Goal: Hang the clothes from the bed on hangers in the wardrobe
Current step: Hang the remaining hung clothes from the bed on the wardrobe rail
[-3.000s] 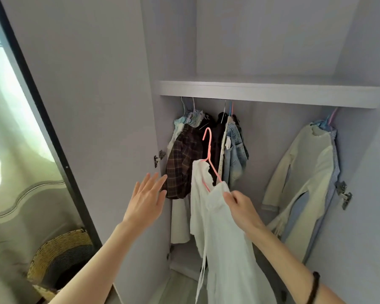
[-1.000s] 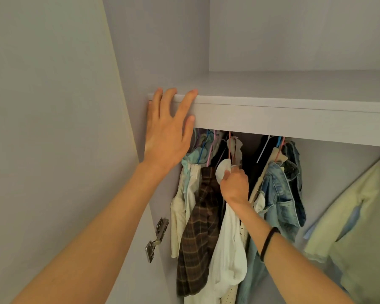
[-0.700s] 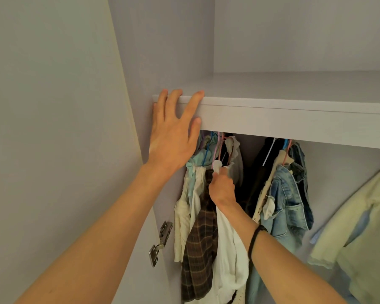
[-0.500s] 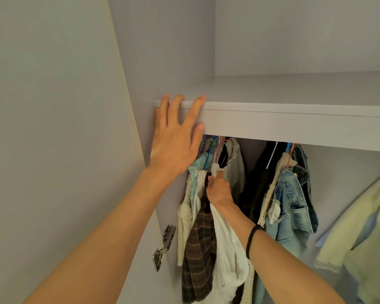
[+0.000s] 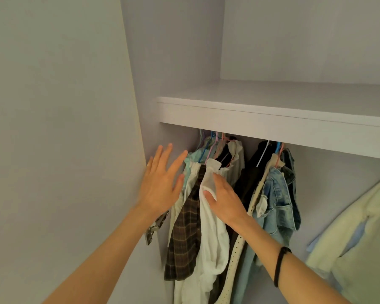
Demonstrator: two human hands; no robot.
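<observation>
Right hand [image 5: 223,199] seemingly on white garment [image 5: 211,227]

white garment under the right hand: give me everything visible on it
The white garment is thin, soft cloth, plain and creased. It hangs among the packed clothes at the left end of the wardrobe, its collar standing up near a pink hanger; the hook and rail are hidden behind the shelf. It falls in loose folds between the brown plaid shirt and darker clothes. The right hand rests on its upper part, fingers fairly straight, thumb on the cloth. Its hem is out of view.
</observation>
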